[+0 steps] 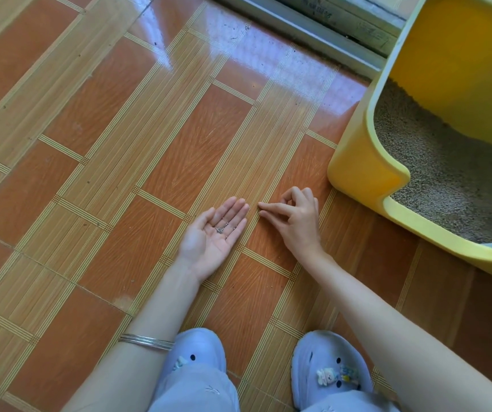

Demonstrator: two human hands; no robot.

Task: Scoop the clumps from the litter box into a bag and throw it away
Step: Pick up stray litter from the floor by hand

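A yellow litter box (357,171) stands on the floor at the right, filled with grey-brown litter (446,173). My left hand (215,236) lies palm up on the tiled floor with straight fingers, and a few small grey litter grains (220,229) sit in its palm. My right hand (295,221) hovers just right of it, near the box's front corner. Two of its fingers point left toward my left hand's fingertips, and its other fingers are curled. I see nothing between them. No bag or scoop is in view.
The floor is glossy orange and tan tile (120,144), with small dark specks scattered near a sliding door track (313,28) at the top. My two feet in pale blue clogs (327,373) stand at the bottom edge. A silver bangle (146,341) circles my left forearm.
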